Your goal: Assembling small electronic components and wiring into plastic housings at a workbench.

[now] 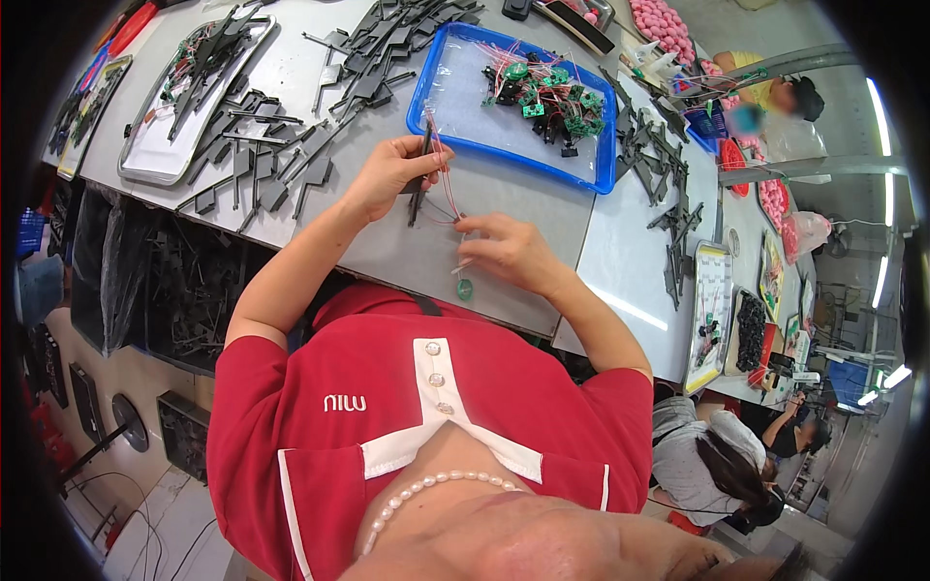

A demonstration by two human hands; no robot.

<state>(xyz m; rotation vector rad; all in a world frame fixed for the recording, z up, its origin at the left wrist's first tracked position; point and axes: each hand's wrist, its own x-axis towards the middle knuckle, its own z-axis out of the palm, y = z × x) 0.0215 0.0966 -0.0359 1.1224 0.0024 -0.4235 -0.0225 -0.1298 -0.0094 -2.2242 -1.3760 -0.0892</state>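
Note:
My left hand (395,180) is closed on a thin black plastic part (418,192), held upright above the table's front edge. Red and white wires (449,189) run from beside that part down to my right hand (506,250). The right fingers pinch the wires, their tips partly hidden. Below them dangles a small green circuit board (465,289), near my red shirt. Just beyond the hands lies a blue tray (504,155) with a heap of green circuit boards (542,97), wires and black pieces in it.
Many loose black plastic parts (373,73) lie across the table's left and far side, with more black parts (659,155) at the right. A white tray (155,160) stands at the left. Another tray (710,310) is at the right, and several people sit beyond.

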